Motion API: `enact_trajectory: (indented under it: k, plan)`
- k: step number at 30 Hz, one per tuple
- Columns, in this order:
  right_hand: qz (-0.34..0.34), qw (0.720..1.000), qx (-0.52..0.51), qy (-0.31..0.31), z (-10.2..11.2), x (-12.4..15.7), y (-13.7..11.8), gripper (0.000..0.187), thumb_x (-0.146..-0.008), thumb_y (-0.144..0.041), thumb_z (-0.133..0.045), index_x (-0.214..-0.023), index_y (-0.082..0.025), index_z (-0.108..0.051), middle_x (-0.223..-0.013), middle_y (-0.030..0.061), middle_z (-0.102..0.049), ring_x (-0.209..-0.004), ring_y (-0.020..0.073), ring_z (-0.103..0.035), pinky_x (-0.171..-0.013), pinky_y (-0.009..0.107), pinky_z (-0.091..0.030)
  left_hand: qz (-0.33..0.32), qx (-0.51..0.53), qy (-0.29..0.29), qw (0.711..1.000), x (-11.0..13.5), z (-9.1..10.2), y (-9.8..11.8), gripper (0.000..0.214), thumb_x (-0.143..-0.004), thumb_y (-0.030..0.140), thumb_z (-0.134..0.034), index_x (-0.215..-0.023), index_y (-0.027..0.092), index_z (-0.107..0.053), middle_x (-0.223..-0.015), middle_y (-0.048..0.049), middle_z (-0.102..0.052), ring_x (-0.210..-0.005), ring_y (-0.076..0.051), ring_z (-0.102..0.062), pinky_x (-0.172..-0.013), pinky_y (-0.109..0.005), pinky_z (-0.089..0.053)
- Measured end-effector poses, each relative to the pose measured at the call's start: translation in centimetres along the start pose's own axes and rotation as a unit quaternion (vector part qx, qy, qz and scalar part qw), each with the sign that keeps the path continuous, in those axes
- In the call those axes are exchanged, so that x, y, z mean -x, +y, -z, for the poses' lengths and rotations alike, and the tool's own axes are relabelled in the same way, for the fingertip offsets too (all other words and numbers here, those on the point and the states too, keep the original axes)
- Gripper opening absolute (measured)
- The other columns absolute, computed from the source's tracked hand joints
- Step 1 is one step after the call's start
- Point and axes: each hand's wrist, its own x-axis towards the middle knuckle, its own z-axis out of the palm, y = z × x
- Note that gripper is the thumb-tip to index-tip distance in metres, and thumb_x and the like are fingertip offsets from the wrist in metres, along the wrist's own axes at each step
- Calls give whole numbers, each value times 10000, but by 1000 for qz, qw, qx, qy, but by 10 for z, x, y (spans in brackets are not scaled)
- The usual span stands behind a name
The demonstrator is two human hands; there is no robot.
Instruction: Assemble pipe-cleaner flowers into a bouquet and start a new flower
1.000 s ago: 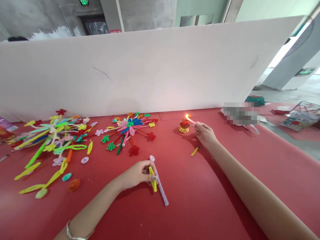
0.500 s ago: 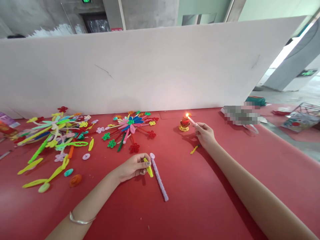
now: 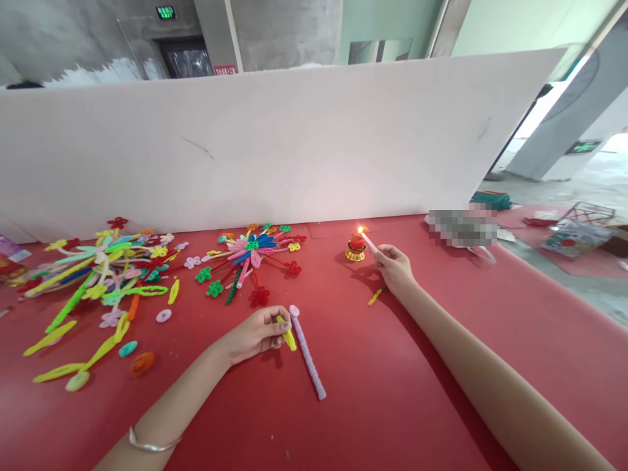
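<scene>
My left hand (image 3: 260,335) is closed in a pinch on a folded yellow pipe cleaner piece (image 3: 289,338). Right beside it lies a twisted lilac pipe cleaner stem (image 3: 309,356) with a round coil at its top. My right hand (image 3: 395,269) grips a pale glue stick (image 3: 369,243), whose far tip is at the flame of a small red candle (image 3: 358,239) in a gold holder (image 3: 355,254). Below that hand, partly covered by it, lies a short yellow twisted piece (image 3: 375,296).
Pipe cleaner flowers (image 3: 252,246) spread at the back centre, with a larger colourful bunch (image 3: 105,261) to the left. Loose yellow loops (image 3: 105,350) and coils, including an orange one (image 3: 142,364), lie nearer. A white board (image 3: 294,144) stands behind the red table (image 3: 235,418).
The camera view has shifted slightly, so everything appears a little further left and lower. Both hands keep their holds, and the stick's tip stays at the flame.
</scene>
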Motion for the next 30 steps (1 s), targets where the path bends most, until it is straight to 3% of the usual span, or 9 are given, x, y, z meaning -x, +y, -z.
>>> enact_trajectory:
  k: [30]
  plan:
    - [-2, 999, 38, -32, 1, 1, -1, 367, -491, -394, -821, -639, -200, -547, -530, -74, -445, -436, 45, -324, -412, 216, -248, -7, -1, -7, 1000, -1, 3, -3, 259, -689, 298, -741, -760, 142, -546, -633, 33, -516, -529, -47, -460, -520, -173, -359]
